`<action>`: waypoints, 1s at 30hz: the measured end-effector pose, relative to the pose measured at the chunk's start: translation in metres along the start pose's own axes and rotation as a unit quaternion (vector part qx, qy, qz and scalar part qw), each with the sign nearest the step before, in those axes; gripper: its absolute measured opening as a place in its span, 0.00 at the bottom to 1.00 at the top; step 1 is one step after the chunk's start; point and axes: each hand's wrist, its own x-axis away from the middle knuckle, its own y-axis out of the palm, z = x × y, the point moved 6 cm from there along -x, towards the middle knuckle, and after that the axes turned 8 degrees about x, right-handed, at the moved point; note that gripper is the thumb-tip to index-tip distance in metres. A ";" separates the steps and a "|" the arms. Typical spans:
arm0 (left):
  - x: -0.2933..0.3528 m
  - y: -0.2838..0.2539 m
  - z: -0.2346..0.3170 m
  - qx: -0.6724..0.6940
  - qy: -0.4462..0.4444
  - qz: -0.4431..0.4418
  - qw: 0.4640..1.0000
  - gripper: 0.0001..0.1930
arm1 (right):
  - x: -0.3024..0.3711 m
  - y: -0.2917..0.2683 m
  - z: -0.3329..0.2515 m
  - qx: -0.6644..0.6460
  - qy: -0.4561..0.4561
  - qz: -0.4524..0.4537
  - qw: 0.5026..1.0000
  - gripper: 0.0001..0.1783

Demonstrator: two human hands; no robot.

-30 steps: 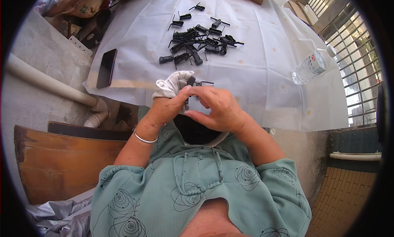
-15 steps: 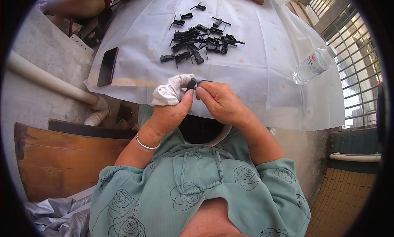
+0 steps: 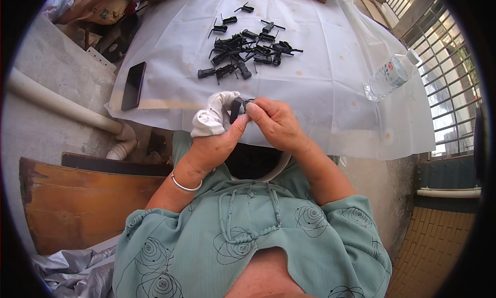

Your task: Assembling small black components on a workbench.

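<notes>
Just past the table's front edge, both hands meet on a small black plastic part. My left hand is closed round it, the bare thumb pressing from below; a white cloth glove covers its fingers. My right hand pinches the part's right end between thumb and bent forefinger, so that end is mostly hidden. Beyond the hands, a loose heap of similar black parts with thin arms lies on the white sheet. Several more are scattered farther back.
A dark phone lies at the table's left edge. On the right stands a tilted-looking clear water bottle. A pail with a pale rim sits between my knees. A brown wooden board and a white pipe are at left.
The black part has turned, showing more of its long side above my left thumb. My right fingers have shifted slightly on its end. The view has moved a little.
</notes>
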 end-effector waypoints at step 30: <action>0.024 0.014 0.004 -0.087 -0.026 -0.116 0.989 0.13 | 0.030 0.025 0.005 0.052 0.004 -0.038 0.998 0.13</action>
